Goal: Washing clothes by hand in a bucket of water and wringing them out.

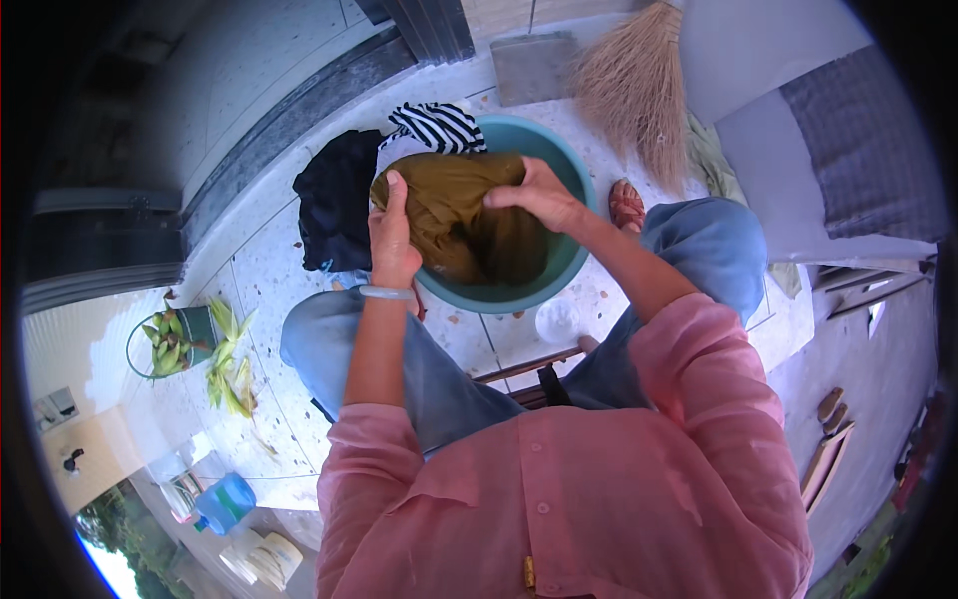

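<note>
An olive-brown garment [454, 195] is stretched between my two hands over a round teal basin [574, 165], its lower part sagging inside the basin. My left hand [395, 235] grips the garment's left side, thumb on top; a pale bangle circles that wrist. On the right, my right hand [544, 195] pinches the cloth near the basin's far right rim. The garment's exact kind is not plain. A black-and-white striped cloth [437, 128] lies over the basin's far left edge, beside a dark bundle of clothing [339, 200]. Cloth covers most of the basin's inside.
A straw broom [639, 90] leans at the far right, near a grey slab [534, 68]. To the left stand a green bucket of green produce [172, 339] and some loose leaves [232, 359]. A blue water jug [226, 502] lies farther back. My knees flank the basin.
</note>
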`<move>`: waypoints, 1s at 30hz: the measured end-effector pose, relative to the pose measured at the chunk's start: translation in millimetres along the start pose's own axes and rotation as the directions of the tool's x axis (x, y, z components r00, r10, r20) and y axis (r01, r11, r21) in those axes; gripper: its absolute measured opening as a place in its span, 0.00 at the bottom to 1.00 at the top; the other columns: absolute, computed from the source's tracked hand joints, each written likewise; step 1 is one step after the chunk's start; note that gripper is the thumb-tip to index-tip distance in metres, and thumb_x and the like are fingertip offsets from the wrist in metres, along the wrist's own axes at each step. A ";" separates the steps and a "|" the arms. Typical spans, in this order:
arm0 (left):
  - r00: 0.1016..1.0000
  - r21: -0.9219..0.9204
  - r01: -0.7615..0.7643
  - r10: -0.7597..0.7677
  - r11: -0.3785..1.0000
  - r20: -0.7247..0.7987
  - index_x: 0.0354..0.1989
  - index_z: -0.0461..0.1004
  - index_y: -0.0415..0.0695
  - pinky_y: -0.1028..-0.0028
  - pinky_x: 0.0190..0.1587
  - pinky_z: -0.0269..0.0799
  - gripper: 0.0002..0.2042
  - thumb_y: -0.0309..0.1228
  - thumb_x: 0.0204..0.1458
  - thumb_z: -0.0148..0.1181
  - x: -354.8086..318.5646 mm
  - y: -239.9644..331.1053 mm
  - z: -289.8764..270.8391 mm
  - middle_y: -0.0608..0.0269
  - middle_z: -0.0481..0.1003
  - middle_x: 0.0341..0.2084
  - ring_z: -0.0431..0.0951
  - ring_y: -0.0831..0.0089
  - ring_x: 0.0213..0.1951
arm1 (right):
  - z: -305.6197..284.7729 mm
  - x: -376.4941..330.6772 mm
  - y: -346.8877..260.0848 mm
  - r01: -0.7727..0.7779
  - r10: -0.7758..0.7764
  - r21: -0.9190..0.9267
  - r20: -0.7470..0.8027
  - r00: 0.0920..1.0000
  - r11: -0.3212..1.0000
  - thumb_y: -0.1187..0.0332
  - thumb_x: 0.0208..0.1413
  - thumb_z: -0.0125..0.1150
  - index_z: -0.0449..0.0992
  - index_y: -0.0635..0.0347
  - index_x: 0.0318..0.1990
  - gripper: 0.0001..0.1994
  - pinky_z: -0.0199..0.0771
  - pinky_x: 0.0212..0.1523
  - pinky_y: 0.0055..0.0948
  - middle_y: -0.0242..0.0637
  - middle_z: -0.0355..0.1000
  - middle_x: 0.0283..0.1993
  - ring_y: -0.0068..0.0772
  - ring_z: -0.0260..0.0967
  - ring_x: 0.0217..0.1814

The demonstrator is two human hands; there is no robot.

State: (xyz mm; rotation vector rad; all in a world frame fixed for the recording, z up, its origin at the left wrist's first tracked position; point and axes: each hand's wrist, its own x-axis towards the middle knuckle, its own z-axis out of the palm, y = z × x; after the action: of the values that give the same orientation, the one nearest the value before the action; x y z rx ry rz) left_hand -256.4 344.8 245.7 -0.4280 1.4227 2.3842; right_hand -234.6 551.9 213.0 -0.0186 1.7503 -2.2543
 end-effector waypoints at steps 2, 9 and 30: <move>0.968 0.200 -0.041 0.088 0.979 -0.233 0.48 0.68 0.33 0.68 0.40 0.75 0.24 0.45 0.55 0.54 11.2 -20.7 -5.0 0.53 0.73 0.42 0.77 0.65 0.40 | -0.1 4.8 -0.8 0.031 -0.043 -0.103 -0.120 0.992 0.994 0.72 0.41 0.65 0.67 0.68 0.48 0.24 0.70 0.48 0.29 0.41 0.73 0.43 0.28 0.70 0.44; 0.963 -0.227 0.141 -0.080 0.964 0.257 0.48 0.69 0.38 0.72 0.45 0.71 0.25 0.49 0.57 0.49 25.4 -38.4 -32.7 0.57 0.74 0.40 0.75 0.68 0.40 | 114.5 -25.2 -11.9 0.235 -0.352 -0.888 0.090 0.931 0.394 0.52 0.51 0.55 0.65 0.63 0.37 0.21 0.73 0.27 0.47 0.56 0.70 0.22 0.58 0.70 0.22; 0.861 0.676 -0.454 0.090 0.581 0.500 0.53 0.61 0.32 0.70 0.50 0.65 0.25 0.27 0.48 0.60 -29.6 -61.2 26.5 0.50 0.71 0.44 0.71 0.66 0.48 | 20.2 1.7 -22.7 -0.153 0.032 -0.667 -0.190 0.981 0.729 0.47 0.43 0.65 0.61 0.68 0.57 0.40 0.68 0.47 0.30 0.46 0.69 0.44 0.36 0.68 0.46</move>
State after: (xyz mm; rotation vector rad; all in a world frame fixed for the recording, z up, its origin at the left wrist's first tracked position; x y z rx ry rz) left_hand -205.9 391.8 222.1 0.5559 2.2017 1.5987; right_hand -237.4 537.4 239.6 0.1086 2.5123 -1.4507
